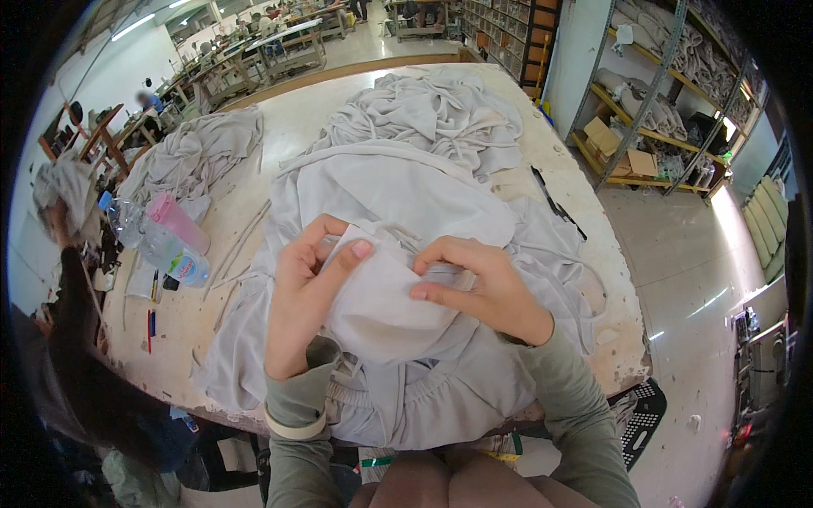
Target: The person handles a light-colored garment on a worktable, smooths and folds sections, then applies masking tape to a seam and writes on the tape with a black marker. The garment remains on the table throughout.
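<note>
A light grey fabric garment (394, 317) lies spread over the near part of the table, its gathered elastic waistband towards me. My left hand (305, 279) pinches a raised fold of the cloth between thumb and fingers. To the right, my right hand (476, 276) has its thumb and forefinger close together at the edge of the same cloth; whether fabric is between them is hard to tell. Behind both hands, a wide smooth panel of grey cloth (394, 184) lies against a crumpled pile of similar fabric (425, 114).
A plastic water bottle (165, 251), a pink tumbler (181, 222) and another grey fabric pile (197, 149) are on the left. A black snips-like tool (559, 203) lies right. Beside the table are a co-worker's arm (82, 330), shelving (641, 127) and a black crate (641, 419).
</note>
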A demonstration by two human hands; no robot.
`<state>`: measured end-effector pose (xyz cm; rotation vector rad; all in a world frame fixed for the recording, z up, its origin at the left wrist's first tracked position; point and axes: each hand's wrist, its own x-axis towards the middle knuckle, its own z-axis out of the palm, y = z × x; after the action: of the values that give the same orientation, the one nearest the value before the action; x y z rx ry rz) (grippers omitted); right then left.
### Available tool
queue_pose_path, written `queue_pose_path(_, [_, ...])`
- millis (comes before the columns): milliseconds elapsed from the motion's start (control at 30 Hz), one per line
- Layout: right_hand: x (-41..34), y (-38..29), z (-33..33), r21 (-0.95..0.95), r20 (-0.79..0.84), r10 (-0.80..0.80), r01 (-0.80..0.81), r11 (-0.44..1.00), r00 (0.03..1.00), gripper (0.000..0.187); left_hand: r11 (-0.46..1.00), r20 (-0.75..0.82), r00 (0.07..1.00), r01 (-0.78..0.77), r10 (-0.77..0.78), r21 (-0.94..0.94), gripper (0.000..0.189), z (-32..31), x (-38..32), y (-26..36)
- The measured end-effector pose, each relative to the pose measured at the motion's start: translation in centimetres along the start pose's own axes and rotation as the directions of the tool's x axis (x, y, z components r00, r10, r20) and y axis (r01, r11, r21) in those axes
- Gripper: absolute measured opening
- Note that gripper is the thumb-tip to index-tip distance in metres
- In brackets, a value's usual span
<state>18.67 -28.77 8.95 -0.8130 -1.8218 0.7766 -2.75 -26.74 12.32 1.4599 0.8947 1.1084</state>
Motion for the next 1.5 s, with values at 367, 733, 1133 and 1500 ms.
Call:
queue_pose_path(367, [-0.2,3.4,-0.8,-0.31,0.178,0.085,-0.026,0.95,0.98,0.013,0.979,-0.325,0.925,-0.174,0.198,0.102,0.015,-3.4,0.9,-0.2])
queue_pose_path(733, [0.0,1.2,-1.0,-0.63,0.017,-0.089,0.079,0.773,0.996,0.02,0.93,-0.515,0.777,-0.339,0.362,0.143,0.018,-4.2,-0.8,1.0])
queue_pose_path(1133, [-0.7,1.6,-5.2,-0.171,0.29,-0.101,0.156,0.973,0.952,0.023,0.825,-0.738,0.474,-0.53,0.48,0.196,0.023,-6.8,-5.2,3.0])
queue_pose_path(1500, [-2.5,1.1,-11.2,-0.641,-0.043,0.487,-0.398,0.656,0.872,0.019,0.973,-0.3,0.927,0.197,-0.224,-0.117,0.015,-0.5,-10.1,-4.7])
